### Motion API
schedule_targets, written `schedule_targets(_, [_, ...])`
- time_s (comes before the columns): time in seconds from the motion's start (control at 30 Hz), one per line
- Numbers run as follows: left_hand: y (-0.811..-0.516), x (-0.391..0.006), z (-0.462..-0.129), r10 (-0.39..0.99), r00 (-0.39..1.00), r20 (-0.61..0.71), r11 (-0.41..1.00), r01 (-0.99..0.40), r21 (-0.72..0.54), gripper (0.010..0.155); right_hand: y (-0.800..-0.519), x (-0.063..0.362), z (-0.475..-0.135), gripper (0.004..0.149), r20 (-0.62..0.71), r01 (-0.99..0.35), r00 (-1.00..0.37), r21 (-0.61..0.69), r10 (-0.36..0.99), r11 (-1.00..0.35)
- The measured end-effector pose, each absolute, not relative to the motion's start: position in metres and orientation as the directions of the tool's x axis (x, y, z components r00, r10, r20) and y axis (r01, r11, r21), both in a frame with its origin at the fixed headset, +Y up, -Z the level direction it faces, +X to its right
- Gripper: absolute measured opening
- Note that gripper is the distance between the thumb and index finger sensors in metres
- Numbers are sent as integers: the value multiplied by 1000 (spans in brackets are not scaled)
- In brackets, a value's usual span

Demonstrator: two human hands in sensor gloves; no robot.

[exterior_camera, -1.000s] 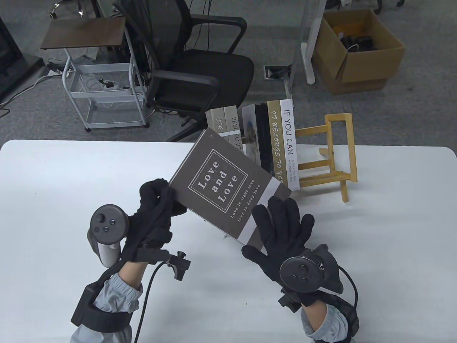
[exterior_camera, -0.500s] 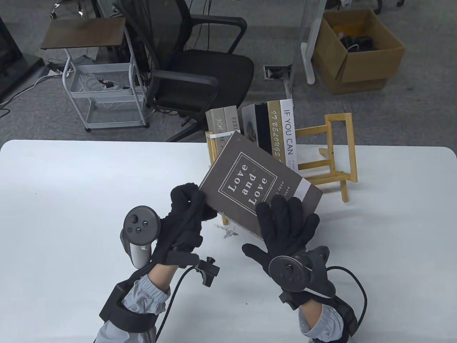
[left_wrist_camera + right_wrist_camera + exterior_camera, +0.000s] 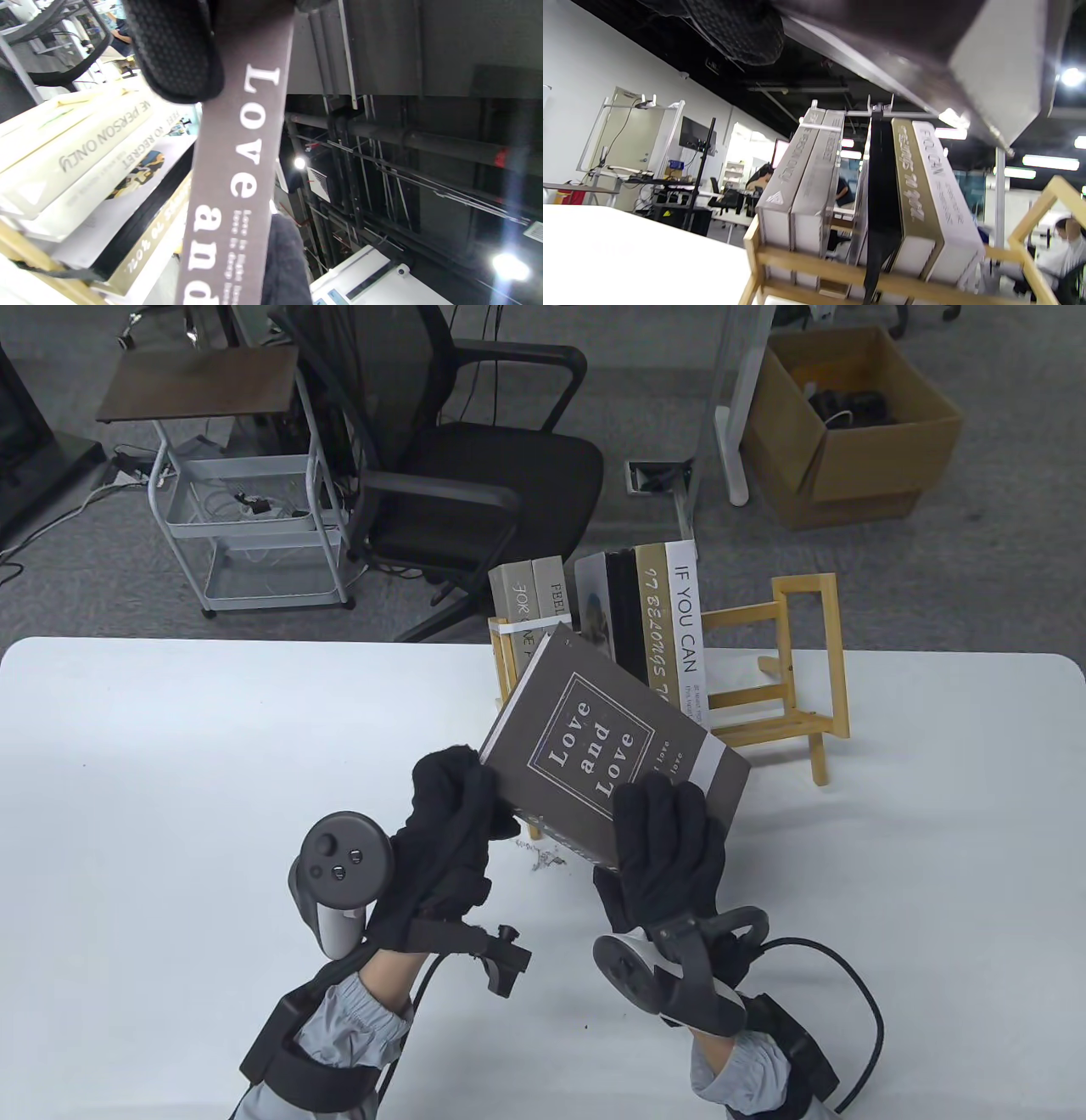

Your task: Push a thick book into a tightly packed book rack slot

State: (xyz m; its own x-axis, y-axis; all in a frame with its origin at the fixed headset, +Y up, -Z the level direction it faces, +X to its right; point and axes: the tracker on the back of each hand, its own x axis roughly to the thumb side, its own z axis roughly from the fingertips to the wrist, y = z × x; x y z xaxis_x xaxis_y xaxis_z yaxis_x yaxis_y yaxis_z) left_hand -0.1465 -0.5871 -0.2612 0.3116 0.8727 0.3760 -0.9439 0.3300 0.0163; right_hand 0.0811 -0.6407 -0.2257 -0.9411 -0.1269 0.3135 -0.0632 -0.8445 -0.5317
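With both hands [image 3: 454,806] [image 3: 666,836] gripping the "Love and Love" book [image 3: 607,751], we risk jamming it against the bamboo rack [image 3: 789,661]'s neighbouring spines.

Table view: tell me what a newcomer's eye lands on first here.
First, the brown "Love and Love" book, held tilted above the white table by two black-gloved hands: the left hand grips its near-left corner, the right hand its near edge. Next, behind it at the table's far edge, the wooden book rack with upright books, a narrow gap showing between the two pale books on the left and the group on the right.
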Motion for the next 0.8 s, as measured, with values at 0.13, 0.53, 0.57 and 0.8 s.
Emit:
schedule_targets(0.13, [-584,-152,-255,832,349,431,364,-930,50,54,-642,83,-226,88,338,-108,-934,-580,-118,-807])
schedule_targets(0.53, [-605,-167,-228,317,840,441,757,-504,416,57,-621,113,-219,84,486,-415,-868,-605,98,-680])
schedule_targets(0.57, [-610,-168,-227,266,865,425,785,-451,426,58,-619,116,-219,83,508,-456,-851,-595,129,-662])
schedule_targets(0.8, [-637,-177,-229,96,936,338,944,-194,268,72,-612,129,-219,82,571,-580,-792,-592,217,-559])
